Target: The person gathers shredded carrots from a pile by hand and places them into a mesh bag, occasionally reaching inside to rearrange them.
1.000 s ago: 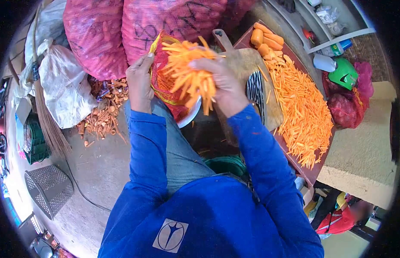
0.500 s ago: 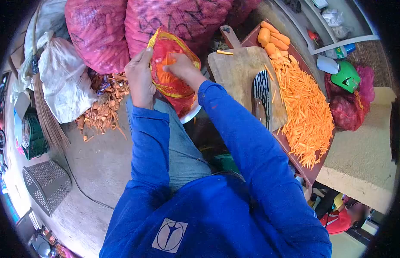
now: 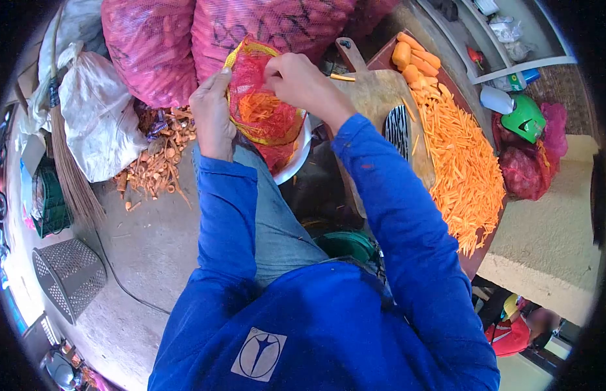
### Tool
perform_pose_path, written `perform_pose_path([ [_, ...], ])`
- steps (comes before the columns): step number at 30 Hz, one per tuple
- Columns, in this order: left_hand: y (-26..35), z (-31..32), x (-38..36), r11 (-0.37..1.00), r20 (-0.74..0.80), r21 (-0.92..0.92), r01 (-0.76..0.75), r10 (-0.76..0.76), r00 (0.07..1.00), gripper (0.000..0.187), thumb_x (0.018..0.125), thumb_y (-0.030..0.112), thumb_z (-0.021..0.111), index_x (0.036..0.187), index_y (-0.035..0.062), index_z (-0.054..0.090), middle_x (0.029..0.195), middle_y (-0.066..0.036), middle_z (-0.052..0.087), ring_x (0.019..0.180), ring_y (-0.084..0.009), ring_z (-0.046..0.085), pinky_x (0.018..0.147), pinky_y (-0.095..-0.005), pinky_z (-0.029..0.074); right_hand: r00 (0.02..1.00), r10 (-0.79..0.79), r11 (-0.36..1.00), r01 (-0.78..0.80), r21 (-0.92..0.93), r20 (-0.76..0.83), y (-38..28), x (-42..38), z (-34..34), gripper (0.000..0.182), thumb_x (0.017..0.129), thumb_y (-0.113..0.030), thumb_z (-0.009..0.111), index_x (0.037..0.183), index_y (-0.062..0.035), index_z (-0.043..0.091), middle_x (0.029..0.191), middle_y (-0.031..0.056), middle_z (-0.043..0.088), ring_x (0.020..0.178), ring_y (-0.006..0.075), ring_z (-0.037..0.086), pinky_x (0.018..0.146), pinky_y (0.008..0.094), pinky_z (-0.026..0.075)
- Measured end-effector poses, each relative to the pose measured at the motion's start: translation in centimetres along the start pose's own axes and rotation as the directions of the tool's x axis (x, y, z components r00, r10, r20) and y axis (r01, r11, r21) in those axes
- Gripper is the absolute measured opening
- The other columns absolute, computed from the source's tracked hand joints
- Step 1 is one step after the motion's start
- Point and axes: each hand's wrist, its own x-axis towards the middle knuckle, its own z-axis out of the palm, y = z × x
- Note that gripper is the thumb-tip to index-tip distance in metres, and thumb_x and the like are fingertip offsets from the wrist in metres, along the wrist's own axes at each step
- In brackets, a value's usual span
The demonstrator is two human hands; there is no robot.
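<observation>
Well, your left hand (image 3: 213,114) pinches the far-left rim of a red mesh bag with a yellow woven edge (image 3: 248,67) between thumb and fingers. Your right hand (image 3: 307,81) is curled at the bag's right side, by its mouth; I cannot tell whether those fingertips grip the mesh, as the hand hides them. The bag gapes in the far middle of the scene, with a round white plastic bowl (image 3: 305,143) showing along its right and near sides. Inside sits a loose clump of thin orange carrot strips (image 3: 258,106).

The mouth looks limp, so if your left pinch slips, the rim could fold inward and strips could miss the opening. If your right knuckles drag on the edge, the bag may tip and spill. To the left, a brown-orange pile of peelings and carrot ends (image 3: 166,159) lies on the grey floor; anything dropped that way could mix with scraps.

To the right, a knife with a black-and-white striped blade (image 3: 397,133) lies on a worn wooden chopping board (image 3: 361,98), right beside your right sleeve (image 3: 387,176). A careless swing of that arm could knock it or catch its edge. Farther right, a large heap of orange carrot strips (image 3: 465,176) spreads close to its support's edge, so a bump could send some over.
</observation>
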Motion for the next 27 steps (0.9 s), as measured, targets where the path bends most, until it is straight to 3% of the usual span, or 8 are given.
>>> perform_pose_path([
  [4, -0.5, -0.5, 0.7, 0.998, 0.021, -0.051, 0.026, -0.025, 0.999, 0.016, 0.093, 0.006, 0.062, 0.098, -0.0065, 0.069, 0.093, -0.010, 0.070, 0.082, -0.0158, 0.066, 0.074, -0.0278, 0.052, 0.971, -0.039, 0.938, 0.117, -0.326, 0.235, -1.1, -2.6, -1.9, 0.014, 0.076, -0.005, 0.063, 0.085, 0.0035, 0.069, 0.089, 0.0164, 0.069, 0.087, 0.0372, 0.067, 0.073, 0.0473, 0.052],
  [6, -0.5, -0.6, 0.6, 0.999, 0.015, -0.047, 0.016, -0.016, 1.000, 0.016, 0.093, 0.006, 0.062, 0.099, -0.0065, 0.069, 0.094, -0.011, 0.070, 0.081, -0.0161, 0.066, 0.074, -0.0277, 0.053, 0.921, -0.291, 0.732, 0.389, -0.558, 0.260, -1.5, -5.6, -1.5, 0.012, 0.073, -0.008, 0.064, 0.081, -0.0021, 0.069, 0.094, 0.0087, 0.066, 0.097, 0.0316, 0.060, 0.078, 0.0450, 0.046],
  [10, -0.5, -0.5, 0.5, 0.998, 0.019, -0.066, 0.019, -0.017, 1.000, 0.015, 0.093, 0.005, 0.061, 0.098, -0.0065, 0.069, 0.093, -0.011, 0.071, 0.081, -0.0166, 0.066, 0.074, -0.0287, 0.053, 0.873, -0.309, 0.492, 0.486, -0.723, 0.377, -1.2, -7.7, 0.2, 0.012, 0.075, -0.018, 0.064, 0.080, -0.0111, 0.071, 0.094, 0.0031, 0.062, 0.099, 0.0232, 0.053, 0.080, 0.0392, 0.038],
  [20, -0.5, -0.8, 0.7, 1.000, 0.008, 0.009, -0.025, 0.025, 1.000, 0.017, 0.093, 0.006, 0.061, 0.101, -0.0070, 0.069, 0.095, -0.012, 0.071, 0.082, -0.0175, 0.067, 0.075, -0.0294, 0.053, 0.896, -0.367, 0.586, 0.432, -0.686, 0.251, -5.1, -6.4, -5.5, 0.014, 0.080, -0.020, 0.061, 0.075, -0.0154, 0.073, 0.088, 0.0046, 0.067, 0.092, 0.0215, 0.060, 0.077, 0.0398, 0.040],
  [22, -0.4, -0.5, 0.7, 0.999, 0.042, -0.033, 0.019, -0.017, 0.999, 0.017, 0.093, 0.006, 0.061, 0.100, -0.0070, 0.069, 0.095, -0.012, 0.071, 0.082, -0.0173, 0.067, 0.075, -0.0291, 0.053, 0.846, -0.249, 0.778, 0.465, -0.423, 0.472, -4.2, -8.0, -4.8, 0.007, 0.072, -0.012, 0.063, 0.074, -0.0100, 0.070, 0.084, 0.0066, 0.063, 0.090, 0.0239, 0.060, 0.081, 0.0387, 0.039],
  [24, -0.7, -0.1, 0.6, 0.995, 0.069, -0.079, 0.068, -0.063, 0.996, 0.016, 0.093, 0.006, 0.061, 0.100, -0.0069, 0.069, 0.095, -0.012, 0.071, 0.082, -0.0170, 0.067, 0.075, -0.0289, 0.053, 0.852, -0.244, 0.844, 0.422, -0.330, 0.464, -2.5, -8.4, -5.3, 0.012, 0.071, -0.008, 0.062, 0.081, -0.0065, 0.069, 0.084, 0.0109, 0.062, 0.089, 0.0295, 0.062, 0.081, 0.0433, 0.043],
  [26, -0.9, -0.1, 0.5, 0.996, 0.058, -0.071, 0.058, -0.054, 0.997, 0.016, 0.093, 0.005, 0.061, 0.099, -0.0069, 0.069, 0.095, -0.011, 0.071, 0.081, -0.0164, 0.066, 0.074, -0.0284, 0.052, 0.951, -0.297, 0.948, 0.305, -0.094, 0.086, -1.3, -8.3, -6.9, 0.014, 0.075, -0.006, 0.061, 0.087, -0.0024, 0.067, 0.087, 0.0148, 0.064, 0.089, 0.0352, 0.062, 0.080, 0.0458, 0.048],
  [27, -1.0, -0.3, 0.5, 0.996, 0.054, -0.069, 0.056, -0.052, 0.997, 0.016, 0.093, 0.005, 0.061, 0.099, -0.0069, 0.069, 0.095, -0.011, 0.071, 0.081, -0.0164, 0.066, 0.074, -0.0284, 0.052, 0.950, -0.300, 0.947, 0.308, -0.089, 0.087, -0.6, -8.4, -7.6, 0.014, 0.075, -0.006, 0.061, 0.087, -0.0024, 0.067, 0.087, 0.0148, 0.064, 0.089, 0.0352, 0.062, 0.080, 0.0458, 0.048],
])
